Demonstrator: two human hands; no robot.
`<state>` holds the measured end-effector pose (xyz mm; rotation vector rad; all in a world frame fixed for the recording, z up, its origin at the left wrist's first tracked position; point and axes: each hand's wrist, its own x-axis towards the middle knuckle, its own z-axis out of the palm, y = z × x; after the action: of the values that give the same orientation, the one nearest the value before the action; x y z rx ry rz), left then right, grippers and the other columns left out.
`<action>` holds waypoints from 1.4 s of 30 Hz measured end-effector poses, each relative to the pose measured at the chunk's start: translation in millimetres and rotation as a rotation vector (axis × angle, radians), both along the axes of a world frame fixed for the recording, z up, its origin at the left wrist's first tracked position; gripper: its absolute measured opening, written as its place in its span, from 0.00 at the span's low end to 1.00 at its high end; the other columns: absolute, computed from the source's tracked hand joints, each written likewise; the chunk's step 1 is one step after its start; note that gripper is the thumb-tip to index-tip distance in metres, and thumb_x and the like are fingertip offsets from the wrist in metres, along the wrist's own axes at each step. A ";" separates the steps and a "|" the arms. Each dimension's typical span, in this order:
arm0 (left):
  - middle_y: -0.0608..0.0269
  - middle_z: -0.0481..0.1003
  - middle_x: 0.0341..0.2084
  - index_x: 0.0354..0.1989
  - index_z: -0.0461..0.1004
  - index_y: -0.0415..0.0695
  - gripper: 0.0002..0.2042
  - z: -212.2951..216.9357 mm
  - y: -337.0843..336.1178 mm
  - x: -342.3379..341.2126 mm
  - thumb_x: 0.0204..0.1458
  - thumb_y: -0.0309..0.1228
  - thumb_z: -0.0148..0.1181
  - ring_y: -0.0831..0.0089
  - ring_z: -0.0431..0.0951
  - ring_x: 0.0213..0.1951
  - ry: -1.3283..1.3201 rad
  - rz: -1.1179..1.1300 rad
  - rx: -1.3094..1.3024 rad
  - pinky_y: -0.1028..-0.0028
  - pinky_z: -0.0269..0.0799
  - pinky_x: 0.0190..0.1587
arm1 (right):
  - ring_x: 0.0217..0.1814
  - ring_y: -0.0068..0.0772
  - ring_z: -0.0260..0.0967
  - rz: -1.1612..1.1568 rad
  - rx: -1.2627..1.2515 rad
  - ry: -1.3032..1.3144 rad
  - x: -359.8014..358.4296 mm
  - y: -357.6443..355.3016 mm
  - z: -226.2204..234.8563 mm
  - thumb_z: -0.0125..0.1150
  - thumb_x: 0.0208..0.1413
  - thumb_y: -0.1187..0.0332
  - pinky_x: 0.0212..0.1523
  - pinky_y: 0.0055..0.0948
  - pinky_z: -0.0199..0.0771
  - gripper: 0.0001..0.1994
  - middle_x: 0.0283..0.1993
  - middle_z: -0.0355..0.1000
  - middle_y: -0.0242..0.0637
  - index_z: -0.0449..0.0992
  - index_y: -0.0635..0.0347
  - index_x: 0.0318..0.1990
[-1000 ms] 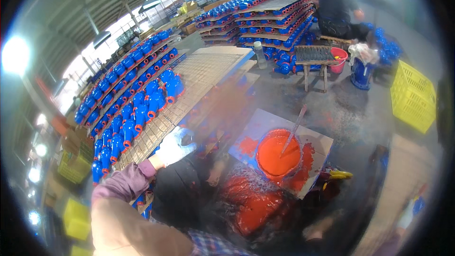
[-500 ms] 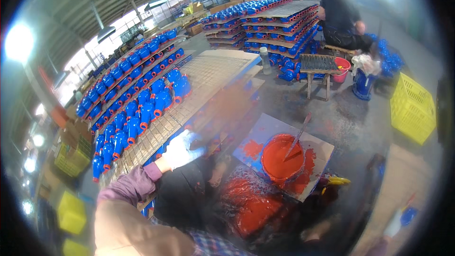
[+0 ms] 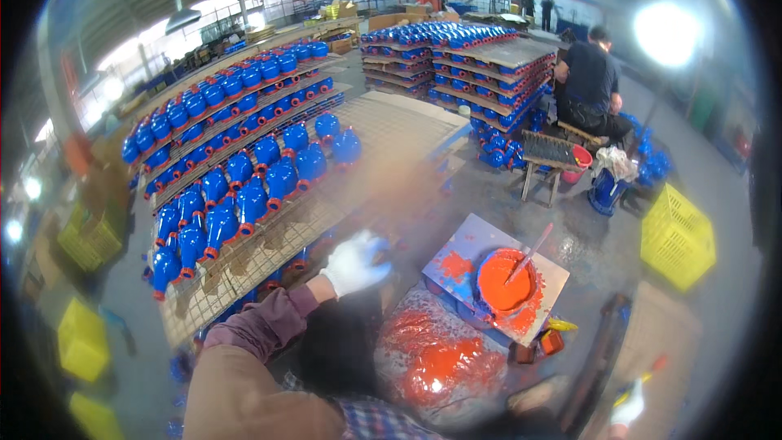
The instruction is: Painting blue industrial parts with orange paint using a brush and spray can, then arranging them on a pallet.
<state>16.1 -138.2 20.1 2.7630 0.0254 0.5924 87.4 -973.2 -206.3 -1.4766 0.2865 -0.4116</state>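
over the wire rack (image 3: 269,248), left hand (image 3: 355,262) gloved; fingers' spread unclear, blurred.

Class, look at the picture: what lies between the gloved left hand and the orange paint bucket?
Head view: only bare grey floor and the paint-spattered board's near edge lie between the left hand and bucket.

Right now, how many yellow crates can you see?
4. One crate sits on the floor at the far right. Three are at the left: one beside the rack, one lower down, one near the bottom edge. More may be hidden.
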 end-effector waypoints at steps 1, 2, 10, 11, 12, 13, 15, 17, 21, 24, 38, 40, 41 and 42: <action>0.52 0.76 0.43 0.47 0.79 0.43 0.20 -2.2 3.0 -1.5 0.49 0.42 0.70 0.54 0.79 0.45 -0.033 -0.016 0.023 0.61 0.76 0.48 | 0.28 0.20 0.64 0.117 0.129 -0.022 -0.6 6.6 18.8 0.57 0.69 0.62 0.29 0.26 0.65 0.10 0.27 0.65 0.23 0.73 0.51 0.33; 0.52 0.76 0.44 0.47 0.79 0.44 0.20 -4.3 4.6 -3.9 0.50 0.42 0.69 0.53 0.78 0.46 0.001 -0.004 0.064 0.61 0.76 0.49 | 0.28 0.20 0.62 0.082 0.034 -0.059 -4.0 22.2 35.0 0.57 0.68 0.64 0.30 0.25 0.65 0.09 0.27 0.64 0.23 0.72 0.51 0.33; 0.55 0.80 0.44 0.45 0.83 0.47 0.16 -1.9 -52.4 11.4 0.50 0.39 0.71 0.57 0.80 0.47 -0.099 -0.463 -0.232 0.62 0.75 0.52 | 0.29 0.19 0.63 0.292 -0.655 -0.156 -103.2 275.9 268.1 0.64 0.50 0.73 0.33 0.22 0.67 0.11 0.28 0.65 0.25 0.65 0.53 0.34; 0.56 0.80 0.45 0.46 0.83 0.46 0.15 -2.7 -69.4 13.7 0.53 0.38 0.70 0.57 0.79 0.48 -0.132 -0.602 -0.322 0.61 0.74 0.54 | 0.31 0.20 0.66 0.298 -0.581 -0.137 -114.6 311.9 290.7 0.65 0.49 0.73 0.33 0.22 0.69 0.11 0.29 0.68 0.27 0.67 0.53 0.35; 0.56 0.79 0.46 0.47 0.82 0.45 0.13 -3.2 -87.2 18.2 0.58 0.38 0.66 0.58 0.78 0.51 -0.091 -0.783 -0.427 0.61 0.73 0.56 | 0.32 0.21 0.69 0.306 -0.506 -0.119 -124.1 343.5 309.9 0.65 0.48 0.73 0.34 0.23 0.71 0.11 0.30 0.71 0.29 0.68 0.54 0.36; 0.53 0.78 0.49 0.49 0.80 0.42 0.18 -4.3 -108.9 22.2 0.62 0.44 0.60 0.57 0.76 0.54 0.031 -0.864 -0.498 0.62 0.72 0.57 | 0.33 0.22 0.71 0.411 -0.515 -0.190 -134.2 365.4 329.5 0.66 0.48 0.73 0.35 0.24 0.73 0.11 0.32 0.73 0.31 0.69 0.56 0.37; 0.52 0.76 0.51 0.56 0.76 0.41 0.21 -8.3 -143.6 16.8 0.66 0.45 0.54 0.55 0.76 0.55 0.170 -1.081 -0.809 0.61 0.71 0.59 | 0.32 0.23 0.71 0.440 -0.199 -0.086 -142.1 406.8 347.0 0.67 0.48 0.74 0.30 0.18 0.72 0.14 0.32 0.72 0.33 0.69 0.55 0.40; 0.56 0.76 0.54 0.64 0.68 0.42 0.26 -14.2 -162.1 -7.7 0.67 0.48 0.54 0.64 0.77 0.56 0.430 -1.190 -1.229 0.63 0.72 0.60 | 0.30 0.25 0.71 0.562 -0.026 -0.092 -140.2 427.8 357.2 0.68 0.48 0.73 0.27 0.19 0.72 0.15 0.35 0.74 0.39 0.69 0.55 0.42; 0.57 0.72 0.63 0.70 0.63 0.38 0.32 -13.1 -159.5 -60.9 0.65 0.46 0.58 0.69 0.74 0.61 1.191 -1.207 -2.173 0.64 0.68 0.68 | 0.24 0.23 0.68 0.690 0.109 -0.158 -121.9 448.0 353.9 0.69 0.41 0.75 0.19 0.18 0.65 0.19 0.36 0.76 0.47 0.66 0.54 0.40; 0.56 0.72 0.62 0.69 0.63 0.37 0.35 -0.9 -147.3 -78.7 0.59 0.45 0.64 0.67 0.75 0.61 1.195 -1.153 -2.211 0.64 0.68 0.68 | 0.23 0.22 0.68 0.783 0.206 -0.116 -110.3 450.1 342.4 0.67 0.46 0.72 0.16 0.15 0.63 0.17 0.38 0.76 0.46 0.65 0.52 0.41; 0.58 0.78 0.54 0.60 0.72 0.44 0.30 31.2 -72.6 33.9 0.61 0.58 0.54 0.65 0.78 0.53 0.445 -0.535 -1.959 0.61 0.75 0.60 | 0.32 0.17 0.65 0.451 0.815 -0.001 -53.2 441.5 191.7 0.47 0.69 0.39 0.29 0.13 0.66 0.29 0.37 0.70 0.26 0.72 0.55 0.60; 0.59 0.79 0.49 0.54 0.75 0.45 0.26 16.5 -63.7 54.1 0.63 0.55 0.51 0.66 0.79 0.50 0.459 -0.574 -2.112 0.63 0.79 0.55 | 0.36 0.17 0.68 0.399 0.744 0.032 -44.1 440.6 165.5 0.46 0.70 0.39 0.33 0.16 0.68 0.31 0.42 0.74 0.27 0.71 0.56 0.63; 0.58 0.79 0.48 0.54 0.74 0.45 0.26 8.9 -57.2 59.8 0.62 0.55 0.50 0.64 0.80 0.48 0.436 -0.508 -1.934 0.62 0.80 0.52 | 0.37 0.17 0.70 0.340 0.713 0.059 -40.0 441.1 154.0 0.45 0.70 0.39 0.35 0.17 0.70 0.31 0.45 0.76 0.27 0.70 0.56 0.64; 0.57 0.79 0.46 0.54 0.73 0.45 0.26 1.4 -51.9 64.2 0.62 0.55 0.49 0.63 0.80 0.45 0.486 -0.456 -1.868 0.62 0.81 0.49 | 0.33 0.15 0.68 0.310 0.606 0.065 -37.5 438.1 146.7 0.45 0.70 0.39 0.31 0.17 0.67 0.30 0.39 0.75 0.24 0.74 0.56 0.60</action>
<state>80.3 -190.1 21.5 0.9337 0.0299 -0.2540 49.9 -535.1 -59.6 -0.9160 0.2042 -0.0148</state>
